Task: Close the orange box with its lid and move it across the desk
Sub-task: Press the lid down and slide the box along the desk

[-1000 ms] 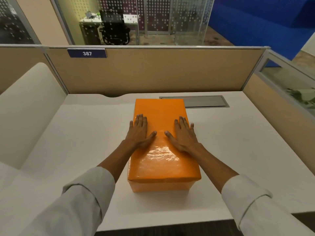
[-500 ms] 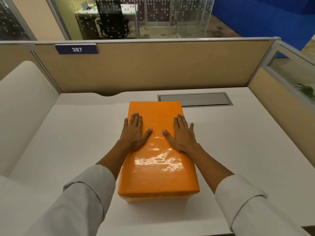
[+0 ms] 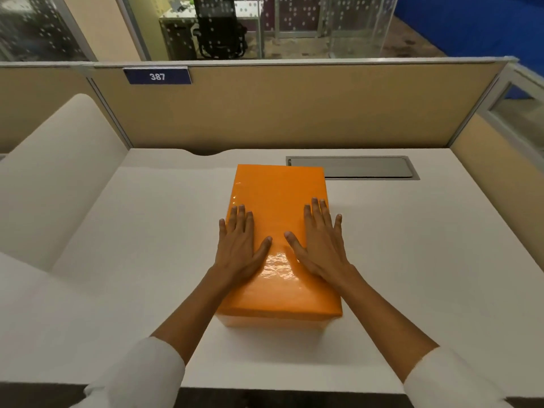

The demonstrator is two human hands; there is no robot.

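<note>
A glossy orange box (image 3: 279,189) stands lengthwise in the middle of the white desk (image 3: 412,245), its orange lid seated on top and covering it. A thin strip of the paler box body (image 3: 276,320) shows under the lid's near edge. My left hand (image 3: 240,245) lies flat on the left half of the lid, fingers spread, little finger over the left edge. On the right half my right hand (image 3: 319,241) lies flat in the same way, little finger past the right edge. Neither hand grips anything.
A grey cable hatch (image 3: 362,167) is set into the desk just behind and right of the box. Tan partition walls (image 3: 294,107) close the back and right side. A cream padded panel (image 3: 59,172) borders the left. A blue "387" sign (image 3: 157,76) hangs on the partition.
Both hands stay flat on the lid. The view has shifted, and the box's far end now sits closer to the cable hatch.
</note>
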